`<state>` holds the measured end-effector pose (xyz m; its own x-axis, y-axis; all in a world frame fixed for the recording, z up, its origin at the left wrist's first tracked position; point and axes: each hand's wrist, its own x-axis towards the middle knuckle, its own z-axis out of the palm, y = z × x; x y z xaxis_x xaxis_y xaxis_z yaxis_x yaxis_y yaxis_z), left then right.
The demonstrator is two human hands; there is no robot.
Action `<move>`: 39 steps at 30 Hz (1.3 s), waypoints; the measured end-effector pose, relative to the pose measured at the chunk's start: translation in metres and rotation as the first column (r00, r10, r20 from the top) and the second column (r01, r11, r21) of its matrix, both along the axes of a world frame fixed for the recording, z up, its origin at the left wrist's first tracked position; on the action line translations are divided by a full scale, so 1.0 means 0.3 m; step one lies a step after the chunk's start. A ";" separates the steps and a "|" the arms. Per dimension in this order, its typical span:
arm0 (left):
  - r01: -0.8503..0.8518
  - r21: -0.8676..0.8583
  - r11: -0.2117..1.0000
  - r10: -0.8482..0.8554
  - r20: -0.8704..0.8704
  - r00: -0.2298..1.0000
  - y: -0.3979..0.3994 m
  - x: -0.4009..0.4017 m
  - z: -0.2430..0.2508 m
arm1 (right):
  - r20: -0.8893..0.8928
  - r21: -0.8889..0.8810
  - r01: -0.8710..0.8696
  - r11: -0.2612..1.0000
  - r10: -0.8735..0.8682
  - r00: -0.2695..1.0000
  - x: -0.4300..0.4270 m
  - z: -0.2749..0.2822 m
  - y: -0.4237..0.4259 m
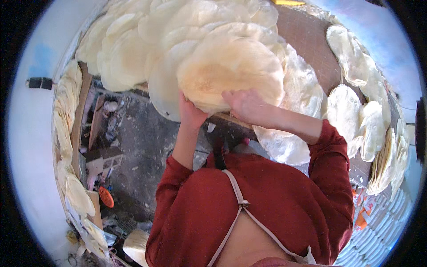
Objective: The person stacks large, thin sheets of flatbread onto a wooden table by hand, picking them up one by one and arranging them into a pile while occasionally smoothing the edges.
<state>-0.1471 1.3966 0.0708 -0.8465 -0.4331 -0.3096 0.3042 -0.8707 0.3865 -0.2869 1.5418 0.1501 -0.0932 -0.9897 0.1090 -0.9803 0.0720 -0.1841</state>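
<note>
In front of me is a stack of thin round flatbreads [233, 63], pale with a light brown bloom on top. My left hand [192, 111] grips its near left edge, thumb on top and the fingers hidden beneath. Curled fingers of my right hand [245, 103] lie over the near edge, to the right of the left hand. Whether they pinch a sheet or only press on it cannot be seen. More overlapping flatbreads [130, 50] spread beyond and to the left, and others [300, 80] lie under my right forearm.
A brown tabletop [307, 36] shows at the far right, with folded flatbreads [345, 113] along it. Other flatbreads [66, 110] line a wooden ledge [80, 110] by the left wall. The dark floor [136, 133] is littered with scraps. An orange round basket-like object [106, 197] stands lower left.
</note>
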 end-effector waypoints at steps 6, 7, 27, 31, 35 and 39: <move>-0.021 -0.016 1.000 0.021 -0.020 1.000 0.003 0.074 -0.027 | 0.459 0.272 0.055 0.961 -0.180 0.870 0.017 -0.131 0.019; -0.025 -0.066 0.998 0.021 -0.053 0.998 -0.004 0.063 -0.024 | 0.610 0.200 0.059 0.978 -0.171 0.773 -0.020 -0.151 0.027; 0.001 -0.275 0.961 0.054 0.194 0.980 -0.046 0.158 -0.053 | -0.669 -0.063 0.831 0.553 -0.641 0.377 -1.550 -0.081 0.855; -0.018 -0.323 0.946 0.085 0.194 0.977 -0.030 0.214 -0.031 | -0.080 -0.438 0.732 0.522 -0.834 0.546 -1.026 -0.285 0.476; 0.053 -0.389 0.920 -0.010 0.112 0.994 -0.027 0.156 -0.006 | 0.649 -0.156 0.468 0.870 -0.267 0.712 -0.334 -0.269 0.082; 0.078 -0.443 0.893 -0.024 0.127 0.992 -0.043 0.120 -0.007 | 0.554 -0.013 0.154 0.988 -0.121 0.824 0.089 -0.112 -0.081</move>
<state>-0.1110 1.3836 0.0689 -0.8413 -0.5056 -0.1910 0.1935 -0.6117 0.7671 -0.2602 1.5176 0.1165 -0.2885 -0.9561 0.0517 -0.6959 0.1723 -0.6971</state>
